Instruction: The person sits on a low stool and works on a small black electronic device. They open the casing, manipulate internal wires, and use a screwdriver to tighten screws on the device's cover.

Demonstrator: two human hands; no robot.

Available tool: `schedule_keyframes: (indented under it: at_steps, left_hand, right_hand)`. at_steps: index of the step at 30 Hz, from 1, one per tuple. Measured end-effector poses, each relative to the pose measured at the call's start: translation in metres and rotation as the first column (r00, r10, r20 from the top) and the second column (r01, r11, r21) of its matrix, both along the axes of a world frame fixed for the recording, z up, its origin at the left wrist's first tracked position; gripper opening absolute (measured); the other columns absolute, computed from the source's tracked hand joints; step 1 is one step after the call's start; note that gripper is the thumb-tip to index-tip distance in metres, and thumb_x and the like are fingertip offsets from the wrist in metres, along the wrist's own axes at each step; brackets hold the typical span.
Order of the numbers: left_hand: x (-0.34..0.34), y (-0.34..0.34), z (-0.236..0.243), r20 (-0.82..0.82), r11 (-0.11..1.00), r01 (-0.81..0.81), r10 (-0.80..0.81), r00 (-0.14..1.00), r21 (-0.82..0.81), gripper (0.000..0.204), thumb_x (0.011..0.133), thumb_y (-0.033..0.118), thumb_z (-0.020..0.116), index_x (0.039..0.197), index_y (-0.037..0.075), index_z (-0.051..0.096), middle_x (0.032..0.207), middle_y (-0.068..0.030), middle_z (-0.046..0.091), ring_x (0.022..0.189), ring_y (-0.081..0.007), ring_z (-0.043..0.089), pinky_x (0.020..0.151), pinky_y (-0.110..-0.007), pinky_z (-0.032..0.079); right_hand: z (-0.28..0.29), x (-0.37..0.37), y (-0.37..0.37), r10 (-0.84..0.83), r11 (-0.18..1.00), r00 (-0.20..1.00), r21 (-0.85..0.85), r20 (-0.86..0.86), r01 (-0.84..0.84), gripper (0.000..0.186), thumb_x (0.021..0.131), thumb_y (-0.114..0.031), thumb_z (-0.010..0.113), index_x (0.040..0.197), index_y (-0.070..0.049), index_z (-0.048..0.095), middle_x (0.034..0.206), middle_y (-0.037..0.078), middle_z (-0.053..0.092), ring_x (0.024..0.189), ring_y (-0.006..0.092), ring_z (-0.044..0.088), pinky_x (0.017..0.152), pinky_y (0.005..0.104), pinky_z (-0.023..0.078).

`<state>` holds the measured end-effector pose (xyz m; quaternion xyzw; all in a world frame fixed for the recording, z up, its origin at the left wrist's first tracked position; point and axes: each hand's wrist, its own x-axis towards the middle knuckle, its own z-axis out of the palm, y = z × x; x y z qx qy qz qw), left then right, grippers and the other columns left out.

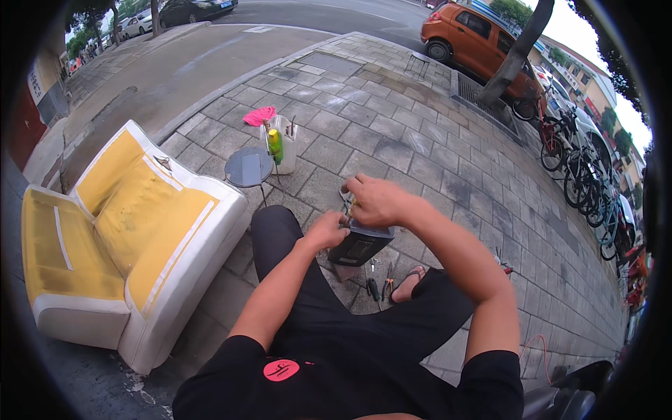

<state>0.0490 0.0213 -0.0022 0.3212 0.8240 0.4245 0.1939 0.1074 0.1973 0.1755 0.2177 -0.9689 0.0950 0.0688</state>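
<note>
A black box-shaped unit (362,245) stands upright on the paving between my legs. My right hand (374,201) is closed over its top around a small tool with some yellow on it, mostly hidden by the fingers; a grey piece shows beside them. My left hand (329,227) is closed at the box's upper left, its thumb and fingers at the edge; what they pinch is unclear. Green-handled screwdriver (373,288) and orange-handled pliers (388,285) lie by my foot (407,283).
A worn yellow-white sofa (154,217) is at left. A small round stool (248,161) holds a flat grey item, beside a container (283,157) with a green bottle and a pink cloth (259,115). Bicycles (574,175), a tree (514,63) and an orange car (465,35) line the right; a road runs beyond.
</note>
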Motion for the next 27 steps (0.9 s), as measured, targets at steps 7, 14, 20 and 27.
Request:
schedule_keyframes:
  at_steps: [7,14,20,27]
  left_hand:
    - [-0.016,-0.033,-0.029,-0.1,0.994,-0.006,0.017,0.995,0.108,0.035,0.094,0.023,0.082,0.121,0.002,0.076,0.13,-0.0227,0.068,0.127,-0.0427,0.066,0.109,-0.05,0.054]
    - [-0.009,-0.023,-0.013,0.145,0.998,-0.034,0.025,0.989,0.059,0.033,0.097,0.018,0.081,0.123,-0.002,0.075,0.129,-0.0207,0.07,0.115,-0.0366,0.074,0.097,-0.047,0.06]
    - [0.001,-0.025,0.018,0.17,0.994,-0.044,0.061,0.984,-0.103,0.03,0.098,0.014,0.08,0.123,-0.002,0.074,0.13,-0.0207,0.07,0.11,-0.0323,0.076,0.093,-0.045,0.06]
    - [0.005,-0.024,0.001,0.05,0.992,-0.048,0.042,0.998,0.12,0.028,0.097,0.008,0.08,0.121,-0.003,0.07,0.12,-0.0186,0.068,0.094,-0.0319,0.075,0.082,-0.045,0.06]
  right_hand:
    - [0.04,-0.003,-0.051,-0.261,0.961,0.889,0.192,0.377,0.2,0.046,0.102,-0.039,0.068,0.13,-0.003,0.066,0.12,0.021,0.074,0.114,0.0444,0.074,0.093,0.0546,0.059]
    - [-0.008,-0.012,-0.022,-0.061,0.998,0.995,-0.03,0.083,0.063,0.046,0.102,-0.042,0.069,0.125,-0.003,0.066,0.104,0.02,0.078,0.103,0.0436,0.077,0.086,0.0555,0.06]
    - [0.031,0.0,-0.029,-0.162,0.987,0.95,0.054,0.268,0.153,0.044,0.101,-0.04,0.07,0.124,-0.003,0.065,0.106,0.02,0.075,0.106,0.0428,0.076,0.087,0.0553,0.06]
    - [-0.003,-0.009,-0.012,-0.007,1.0,0.991,0.023,0.134,0.004,0.044,0.101,-0.039,0.07,0.128,-0.005,0.066,0.108,0.02,0.075,0.098,0.0439,0.077,0.083,0.0583,0.061]
